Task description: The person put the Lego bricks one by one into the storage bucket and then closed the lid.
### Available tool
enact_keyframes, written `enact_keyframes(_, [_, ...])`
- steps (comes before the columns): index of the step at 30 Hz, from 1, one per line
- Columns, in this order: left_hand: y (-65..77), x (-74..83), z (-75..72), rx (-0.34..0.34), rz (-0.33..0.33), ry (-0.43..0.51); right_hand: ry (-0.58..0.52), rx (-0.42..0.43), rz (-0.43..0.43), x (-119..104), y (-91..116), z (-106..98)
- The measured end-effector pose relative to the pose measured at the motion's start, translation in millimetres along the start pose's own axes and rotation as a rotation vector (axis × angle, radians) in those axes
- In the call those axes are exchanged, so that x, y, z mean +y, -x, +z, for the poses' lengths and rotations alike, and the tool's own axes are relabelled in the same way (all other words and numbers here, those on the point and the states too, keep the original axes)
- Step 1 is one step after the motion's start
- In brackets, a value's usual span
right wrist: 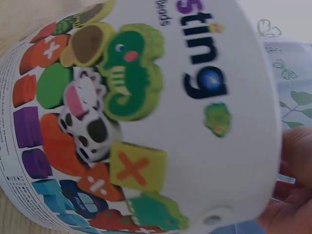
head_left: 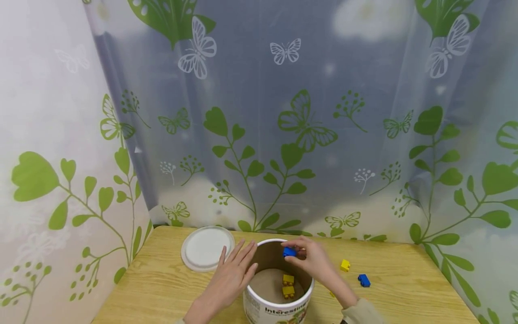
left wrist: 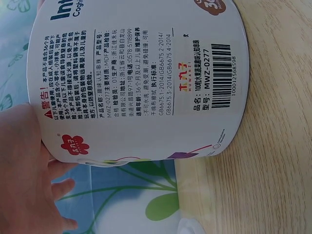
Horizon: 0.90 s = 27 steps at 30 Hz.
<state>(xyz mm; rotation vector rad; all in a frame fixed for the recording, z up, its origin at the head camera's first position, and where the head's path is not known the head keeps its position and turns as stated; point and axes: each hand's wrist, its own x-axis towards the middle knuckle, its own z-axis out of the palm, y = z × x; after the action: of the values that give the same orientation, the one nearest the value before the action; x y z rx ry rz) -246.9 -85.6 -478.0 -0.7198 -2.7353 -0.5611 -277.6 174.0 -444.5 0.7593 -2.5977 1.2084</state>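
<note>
A round white cardboard bucket [head_left: 259,310] with printed pictures stands at the table's front, its top uncovered. My right hand [head_left: 317,261] pinches a blue building block [head_left: 289,252] between thumb and fingers, over the right part of the bucket's opening. With fingers extended, my left hand [head_left: 230,281] rests at the bucket's left rim. Inside, on the bottom, lie a yellow block [head_left: 288,279] and another yellow block [head_left: 288,292]. In the right wrist view the bucket's wall [right wrist: 248,112] hides most of the right hand [right wrist: 295,180] and the block.
A round white lid [head_left: 207,249] lies on the wooden table [head_left: 149,279], behind and left of the bucket. On the right lie a yellow block [head_left: 345,265] and a blue block [head_left: 364,281]. A small yellow piece [head_left: 332,294] shows beside the right forearm. A patterned curtain [head_left: 259,180] hangs behind.
</note>
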Motion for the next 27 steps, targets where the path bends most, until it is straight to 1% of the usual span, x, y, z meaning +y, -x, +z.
enact_keyframes(5, [-0.1,0.0,-0.3,-0.003,0.004,0.003,0.009,-0.012,-0.022,-1.1,-3.6,10.0])
enact_keyframes(9, [0.0,-0.1,-0.8,-0.006,0.007,0.007,0.039,-0.015,-0.036,-4.0,-4.7,16.8])
enact_keyframes(14, [0.9,-0.3,-0.2,-0.003,0.012,0.003,0.089,-0.020,-0.012,-7.1,-4.6,23.0])
enact_keyframes(18, [1.1,-0.6,0.8,0.005,0.014,-0.002,0.100,-0.031,-0.005,-7.1,-4.7,25.0])
enact_keyframes(22, [1.0,-0.8,1.6,0.020,0.019,-0.005,0.082,-0.025,-0.033,-4.6,-4.5,25.1])
enact_keyframes(25, [0.8,-1.0,2.0,0.019,0.019,-0.001,0.025,-0.012,-0.054,-2.3,-3.6,23.2])
enact_keyframes(27, [0.9,-0.8,1.6,0.011,0.015,0.002,-0.038,0.000,-0.061,-0.9,-2.7,20.6])
